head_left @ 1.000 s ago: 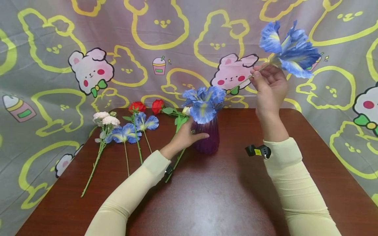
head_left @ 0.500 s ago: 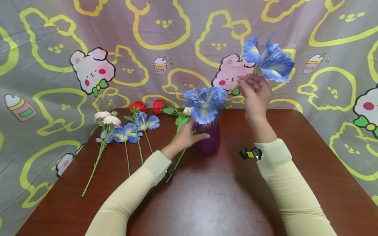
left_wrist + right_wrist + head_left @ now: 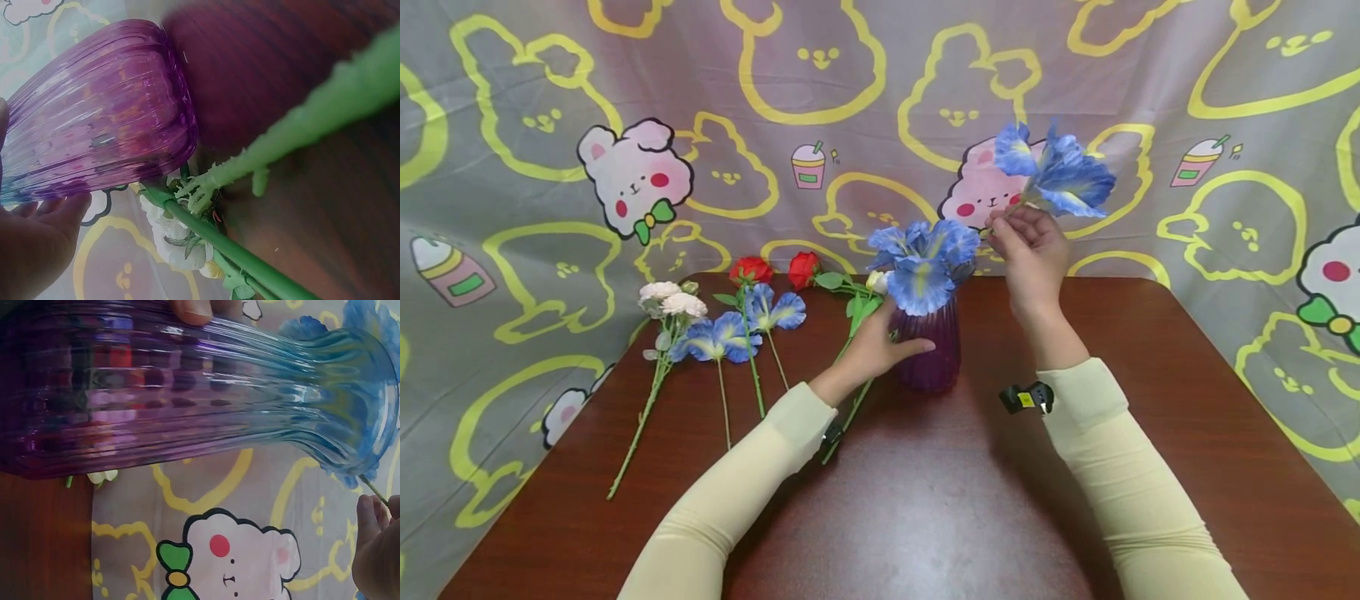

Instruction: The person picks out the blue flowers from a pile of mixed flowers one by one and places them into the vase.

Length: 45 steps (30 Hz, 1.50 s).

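A ribbed glass vase (image 3: 942, 354), purple below and bluish at its flared mouth in the right wrist view, stands upright on the table. My left hand (image 3: 868, 346) grips its side, thumb in front and fingers mostly hidden behind. Blue iris blooms (image 3: 919, 282) spread over the vase's mouth. Up and to the right, my right hand (image 3: 1036, 262) pinches the thin stem of another blue iris (image 3: 1063, 177) just below its bloom. That stem (image 3: 374, 490) slants toward the vase rim in the right wrist view; whether its end is inside cannot be seen.
On the wooden table (image 3: 1150, 400), left of the vase, lie a pale pink flower spray (image 3: 679, 305), two blue irises (image 3: 718, 337) and red roses (image 3: 750, 270). A white flower (image 3: 876, 282) lies close by my left hand. Behind hangs a patterned curtain (image 3: 865, 75).
My right hand has moved left and down with the blue iris, nearer to the vase. My left hand and the vase have stayed in place.
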Available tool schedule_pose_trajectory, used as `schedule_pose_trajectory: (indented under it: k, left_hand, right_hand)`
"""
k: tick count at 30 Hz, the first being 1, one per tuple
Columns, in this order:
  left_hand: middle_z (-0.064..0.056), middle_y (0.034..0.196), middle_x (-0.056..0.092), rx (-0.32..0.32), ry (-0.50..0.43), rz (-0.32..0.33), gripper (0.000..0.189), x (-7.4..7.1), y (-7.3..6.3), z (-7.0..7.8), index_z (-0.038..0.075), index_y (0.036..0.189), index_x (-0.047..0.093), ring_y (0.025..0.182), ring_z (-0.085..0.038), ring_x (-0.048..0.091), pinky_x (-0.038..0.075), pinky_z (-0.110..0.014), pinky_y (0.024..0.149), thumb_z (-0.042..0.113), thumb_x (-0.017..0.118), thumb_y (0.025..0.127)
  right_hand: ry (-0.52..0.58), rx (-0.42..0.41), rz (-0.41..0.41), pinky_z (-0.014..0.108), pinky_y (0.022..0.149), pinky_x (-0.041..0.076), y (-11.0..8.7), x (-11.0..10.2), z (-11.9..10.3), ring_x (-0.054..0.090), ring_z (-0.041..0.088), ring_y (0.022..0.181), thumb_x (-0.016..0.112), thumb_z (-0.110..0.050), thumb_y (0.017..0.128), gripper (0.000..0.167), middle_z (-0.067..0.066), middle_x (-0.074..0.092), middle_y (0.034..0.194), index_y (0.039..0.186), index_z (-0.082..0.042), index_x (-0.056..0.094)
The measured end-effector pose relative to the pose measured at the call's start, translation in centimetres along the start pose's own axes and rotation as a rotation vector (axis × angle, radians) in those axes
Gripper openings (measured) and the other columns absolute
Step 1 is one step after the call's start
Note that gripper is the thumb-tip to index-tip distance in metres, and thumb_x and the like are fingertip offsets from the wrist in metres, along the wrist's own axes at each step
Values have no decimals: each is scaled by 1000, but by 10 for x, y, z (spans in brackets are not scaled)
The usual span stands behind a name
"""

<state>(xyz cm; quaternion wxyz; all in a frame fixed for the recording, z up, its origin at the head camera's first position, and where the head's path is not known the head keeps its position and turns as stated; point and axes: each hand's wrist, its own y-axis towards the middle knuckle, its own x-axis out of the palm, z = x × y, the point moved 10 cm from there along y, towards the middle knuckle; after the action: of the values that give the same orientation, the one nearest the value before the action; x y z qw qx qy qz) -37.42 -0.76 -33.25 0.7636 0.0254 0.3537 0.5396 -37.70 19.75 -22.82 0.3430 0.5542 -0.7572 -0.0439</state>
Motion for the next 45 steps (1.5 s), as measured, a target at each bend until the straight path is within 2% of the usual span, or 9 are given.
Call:
schedule_pose_trajectory:
  k: [7,15,21,27,31,35,39,45]
  left_hand:
    - [-4,152,36,9,-5,4,94,0,0,1,11,153,26,135,-12,37,37,-29,105,25,83,79]
    - [-3,153,35,37,-31,3,96,0,0,4,12,154,24,136,-12,36,37,-30,105,23,83,79]
    - [-3,153,35,47,-27,5,96,0,0,4,13,154,25,135,-12,36,37,-30,105,23,83,79]
    - [-3,153,34,47,-39,2,95,0,0,4,13,154,24,136,-12,36,37,-31,106,23,83,80]
    - [-3,154,34,39,-37,-1,97,0,0,3,12,154,23,136,-13,36,38,-32,105,24,83,79]
    - [-3,153,34,32,-31,-4,96,0,0,3,12,154,23,135,-13,37,39,-33,104,25,83,80]
    - [-3,154,34,21,-20,-6,96,0,0,2,12,154,23,136,-12,36,38,-32,105,26,82,80]
    - [-4,153,35,13,-15,-8,94,0,0,1,11,154,24,135,-13,37,39,-32,104,25,81,81]
  right_hand:
    - [-74,32,-12,32,79,56,-3,2,9,68,21,87,67,4,88,10,9,70,90,95,-1,63]
    - [-179,61,-33,26,72,56,-5,5,16,64,14,82,71,-1,87,10,3,68,86,92,-7,65]
    - [-253,84,-78,26,74,55,-5,9,19,64,14,83,70,-3,88,7,3,69,89,93,-6,66]
    - [-334,106,-134,20,67,50,-2,17,23,64,9,78,70,-6,88,5,0,70,84,91,-5,66]
    - [-433,109,-173,20,64,45,-1,22,25,58,7,73,71,-12,89,13,-6,68,79,95,-1,68]
    - [-515,131,-211,21,67,45,-2,23,30,57,6,78,70,-17,91,24,-8,67,83,103,4,69]
    - [-554,179,-231,22,72,46,-2,24,36,57,9,84,68,-21,92,31,-3,68,91,108,5,68]
    - [-574,223,-292,31,90,49,-2,27,40,62,17,98,66,-22,93,36,11,69,106,116,5,66]
